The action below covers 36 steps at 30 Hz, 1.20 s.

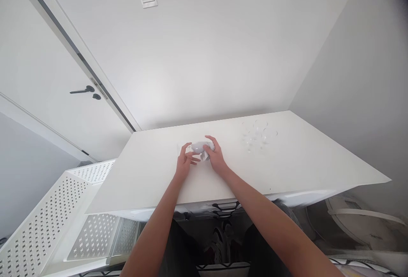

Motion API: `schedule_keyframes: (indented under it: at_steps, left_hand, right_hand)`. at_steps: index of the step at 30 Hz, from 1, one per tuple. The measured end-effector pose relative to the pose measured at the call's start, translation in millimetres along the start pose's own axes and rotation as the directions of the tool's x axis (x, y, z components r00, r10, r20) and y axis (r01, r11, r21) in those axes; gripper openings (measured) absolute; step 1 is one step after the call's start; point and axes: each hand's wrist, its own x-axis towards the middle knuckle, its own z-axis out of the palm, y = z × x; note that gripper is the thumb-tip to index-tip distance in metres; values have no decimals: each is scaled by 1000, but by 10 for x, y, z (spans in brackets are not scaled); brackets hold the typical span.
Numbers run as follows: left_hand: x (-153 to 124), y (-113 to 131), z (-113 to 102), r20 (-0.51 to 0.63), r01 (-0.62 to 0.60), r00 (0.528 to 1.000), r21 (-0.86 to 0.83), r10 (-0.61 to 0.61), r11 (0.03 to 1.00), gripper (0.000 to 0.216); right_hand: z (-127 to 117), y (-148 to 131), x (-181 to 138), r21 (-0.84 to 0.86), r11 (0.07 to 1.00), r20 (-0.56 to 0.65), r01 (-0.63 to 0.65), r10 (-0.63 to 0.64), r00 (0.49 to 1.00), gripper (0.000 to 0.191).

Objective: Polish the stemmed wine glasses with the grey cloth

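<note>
A pale grey, smooth rounded object [198, 147] is between my two hands, just above or on the white tabletop. A crinkled, whitish, partly see-through wrapping or cloth [205, 156] lies against its right side and underneath; I cannot tell which. My right hand [215, 154] grips the right end, thumb across the near side and index finger curved behind. Around the left end, my left hand [185, 160] has its index finger and thumb at the object, the other fingers spread below. My palms hide part of both things.
Several small clear pieces [256, 136] lie scattered on the right of the white tabletop [306, 158]. Drawer handles [225, 205] show below its front edge. A white perforated rack [47, 221] stands at the left, near a door with a dark handle [83, 90].
</note>
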Motion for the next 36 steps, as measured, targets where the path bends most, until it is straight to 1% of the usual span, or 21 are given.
schedule_keyframes:
  at_steps: [1, 2, 3, 4, 5, 6, 7, 8, 9, 11, 12, 15, 17, 20, 21, 23, 27, 29, 32, 34, 36]
  left_hand:
    - [-11, -7, -2, -5, -11, 1000, 37, 11, 999, 53]
    - [-15, -15, -10, -55, -37, 998, 86, 42, 996, 49]
    - [-7, -21, -24, -145, -72, 985, 149, 93, 986, 43]
    - [16, -25, -42, -251, -109, 954, 230, 167, 967, 37]
    - [56, -27, -62, -331, -143, 908, 326, 255, 935, 34]
    - [111, -28, -82, -365, -174, 865, 427, 345, 887, 32]
    - [177, -31, -99, -338, -209, 840, 520, 424, 828, 32]
    - [252, -38, -112, -260, -255, 838, 591, 479, 766, 33]
    - [328, -51, -121, -150, -315, 849, 625, 506, 714, 37]
    - [464, -103, -126, 28, -409, 864, 621, 503, 668, 44]
    - [516, -140, -127, 63, -423, 868, 610, 492, 670, 44]
    - [590, -263, -140, 48, -387, 886, 624, 460, 679, 42]
    - [584, -327, -164, 58, -380, 889, 646, 454, 662, 41]
    - [553, -384, -201, 98, -394, 887, 668, 450, 631, 36]
    - [545, -397, -208, 100, -389, 889, 680, 447, 621, 36]
    - [541, -422, -209, 75, -361, 891, 714, 448, 600, 38]
    - [544, -446, -183, 34, -320, 885, 770, 464, 553, 43]
    - [530, -432, -170, 49, -302, 899, 789, 435, 535, 44]
    - [493, -385, -163, 84, -259, 936, 823, 342, 506, 42]
    - [474, -352, -165, 82, -221, 956, 836, 283, 502, 40]
    - [466, -326, -171, 30, -160, 969, 830, 244, 535, 37]
  right_hand:
    - [-50, 23, 57, 75, 996, -82, -51, 57, 995, 55]
    - [-99, 42, 111, 142, 986, -134, -89, 108, 985, 58]
    - [-142, 55, 161, 191, 975, -159, -115, 147, 976, 59]
    - [-176, 62, 206, 222, 965, -163, -137, 176, 971, 61]
    - [-199, 63, 247, 236, 959, -147, -159, 197, 969, 61]
    - [-209, 58, 285, 236, 954, -115, -183, 214, 970, 61]
    - [-210, 49, 319, 231, 951, -73, -207, 229, 971, 60]
    - [-205, 36, 351, 228, 946, -27, -230, 243, 970, 59]
    - [-196, 20, 379, 227, 941, 21, -252, 254, 967, 58]
    - [-183, -13, 418, 227, 932, 116, -282, 262, 958, 57]
    - [-184, -31, 427, 221, 932, 152, -286, 257, 954, 57]
    - [-216, -89, 405, 120, 970, 226, -212, 181, 957, 53]
    - [-246, -129, 369, -16, 997, 269, -81, 82, 960, 48]
    - [-263, -171, 331, -181, 979, 311, 90, -30, 950, 43]
    - [-260, -176, 328, -197, 974, 310, 110, -44, 950, 43]
    - [-247, -172, 335, -173, 981, 287, 91, -38, 957, 43]
    - [-238, -141, 363, -40, 998, 207, -56, 63, 976, 51]
    - [-248, -128, 368, 9, 994, 243, -110, 104, 964, 49]
    - [-260, -100, 380, 25, 995, 303, -96, 84, 949, 35]
    - [-263, -67, 400, 49, 997, 225, -54, 42, 973, 28]
    - [-266, -30, 424, 130, 991, 41, -29, 24, 999, 27]
